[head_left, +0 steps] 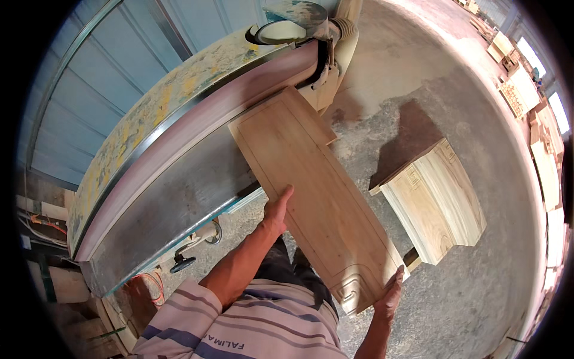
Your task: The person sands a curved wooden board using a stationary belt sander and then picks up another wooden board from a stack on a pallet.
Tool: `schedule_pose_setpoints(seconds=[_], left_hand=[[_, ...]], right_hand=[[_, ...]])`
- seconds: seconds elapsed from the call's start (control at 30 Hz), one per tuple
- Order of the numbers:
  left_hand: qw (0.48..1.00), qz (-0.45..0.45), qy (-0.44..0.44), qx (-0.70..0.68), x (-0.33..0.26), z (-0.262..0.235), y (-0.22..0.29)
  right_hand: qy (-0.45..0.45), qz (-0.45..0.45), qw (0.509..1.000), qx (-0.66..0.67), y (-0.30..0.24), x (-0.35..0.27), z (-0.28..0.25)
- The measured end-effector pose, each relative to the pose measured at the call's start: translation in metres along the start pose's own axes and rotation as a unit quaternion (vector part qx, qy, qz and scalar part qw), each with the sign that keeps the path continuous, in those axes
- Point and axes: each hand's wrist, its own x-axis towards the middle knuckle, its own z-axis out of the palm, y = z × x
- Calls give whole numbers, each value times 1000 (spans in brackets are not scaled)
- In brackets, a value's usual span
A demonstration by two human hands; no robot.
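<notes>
A long flat wooden panel [317, 197] with grooved border lines and a carved curl at its near end lies slantwise in front of me. My left hand [278, 210] grips its left edge near the middle, thumb on top and the other fingers hidden beneath. At the near right corner my right hand [391, 294] is closed on the panel, with the thumb along the edge. The panel's far end is over the grey metal table [173, 194] of a long sanding machine, close to its pinkish sanding belt [197, 131]; whether they touch I cannot tell.
Right of me stands a stack of similar wooden panels [439, 200] on the concrete floor. A dusty cover [161, 99] tops the machine, with a hose [345, 51] at its far end. A black-handled crank [183, 262] juts out below the table. Lumber piles [520, 93] line the far right.
</notes>
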Motion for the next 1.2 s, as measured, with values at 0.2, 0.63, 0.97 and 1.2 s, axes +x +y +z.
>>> schedule_pose_setpoints(seconds=[0.2,0.63,0.97,1.2], left_hand=[[1000,10,-3,-19,3,-1,6],[1000,22,7,-6,34,-15,19],[1000,15,-18,-12,34,-14,19],[1000,8,-13,-6,32,-12,20]], right_hand=[[-51,16,997,52,-12,-4,18],[-8,53,995,88,-2,7,40],[6,77,993,92,-13,4,50],[6,74,992,100,-4,8,42]])
